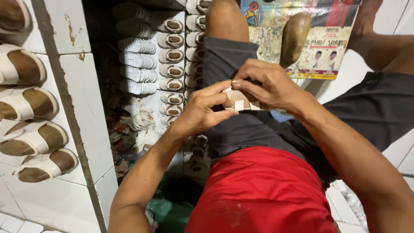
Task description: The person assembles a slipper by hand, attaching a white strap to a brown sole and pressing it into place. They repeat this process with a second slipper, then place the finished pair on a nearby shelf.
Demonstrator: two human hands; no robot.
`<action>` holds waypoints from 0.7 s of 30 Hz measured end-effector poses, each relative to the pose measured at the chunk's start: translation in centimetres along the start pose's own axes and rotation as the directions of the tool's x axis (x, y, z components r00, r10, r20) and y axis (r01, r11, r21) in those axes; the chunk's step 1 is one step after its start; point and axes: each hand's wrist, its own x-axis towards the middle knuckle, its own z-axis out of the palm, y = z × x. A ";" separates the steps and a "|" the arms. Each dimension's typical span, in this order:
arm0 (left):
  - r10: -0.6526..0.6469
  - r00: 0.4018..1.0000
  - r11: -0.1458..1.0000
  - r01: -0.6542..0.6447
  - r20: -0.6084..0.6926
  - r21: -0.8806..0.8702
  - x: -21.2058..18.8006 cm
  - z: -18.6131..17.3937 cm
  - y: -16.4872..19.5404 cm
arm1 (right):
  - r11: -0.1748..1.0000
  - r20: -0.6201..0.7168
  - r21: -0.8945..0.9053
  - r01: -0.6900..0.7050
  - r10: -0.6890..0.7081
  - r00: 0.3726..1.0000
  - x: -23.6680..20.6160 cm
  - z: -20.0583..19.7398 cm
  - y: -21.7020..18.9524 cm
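Note:
Over my lap, both hands hold one small sandal (239, 102) with a tan insole and white straps. My left hand (206, 111) grips it from the near left side, thumb across the front. My right hand (266, 84) covers it from above, fingertips pinching a white strap at its top edge. Most of the sandal is hidden under my fingers. I sit on the floor in dark grey shorts (258, 129) and a red shirt (263, 194).
A row of finished white-strapped sandals (30, 103) lies on white tiles at the left. Stacked white soles (137, 60) and a column of small sandals (173, 64) fill the dark gap ahead. A brown shoe last (295, 36) rests on a printed sheet (319, 47) at the upper right.

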 end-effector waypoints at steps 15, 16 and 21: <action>-0.647 0.760 -0.168 -0.062 0.063 -0.984 1.0 10.6 2.6 | 0.473 0.048 0.799 -0.372 0.565 0.823 -2.1 -5.2 4.3; -0.635 0.769 -0.174 -0.045 0.077 -0.984 1.5 10.2 3.6 | 0.442 0.084 0.794 -0.417 0.600 0.796 -1.3 -5.5 4.7; -0.524 0.850 -0.185 -0.045 0.060 -0.982 4.5 8.7 7.4 | 0.282 0.228 0.781 -0.557 0.702 0.675 1.5 -6.6 4.3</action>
